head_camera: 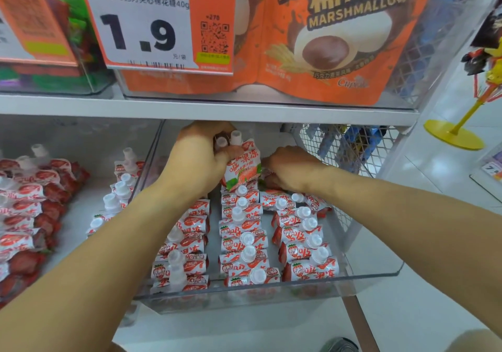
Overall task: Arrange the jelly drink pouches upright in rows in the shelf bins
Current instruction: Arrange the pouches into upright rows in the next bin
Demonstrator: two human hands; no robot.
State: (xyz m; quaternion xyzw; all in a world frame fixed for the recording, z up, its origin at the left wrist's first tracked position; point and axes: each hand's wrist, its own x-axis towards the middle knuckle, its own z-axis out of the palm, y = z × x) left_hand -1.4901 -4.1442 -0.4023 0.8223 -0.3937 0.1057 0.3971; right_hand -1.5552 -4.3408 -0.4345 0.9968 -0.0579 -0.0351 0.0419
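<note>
A clear plastic shelf bin [375,273] holds three rows of red-and-white jelly drink pouches [245,245] with white caps, standing upright. My left hand [199,156] is deep in the bin under the upper shelf, shut on two pouches [241,165] held upright by their necks above the middle row. My right hand [290,168] reaches in beside them at the back of the right row, fingers curled down on a pouch there; its fingertips are hidden.
To the left, a second bin [81,188] holds more pouches, some lying flat. The white shelf edge [206,107] hangs low over my hands, with marshmallow bags [326,39] and a price tag [152,23] above. A wire mesh basket [350,145] stands at right.
</note>
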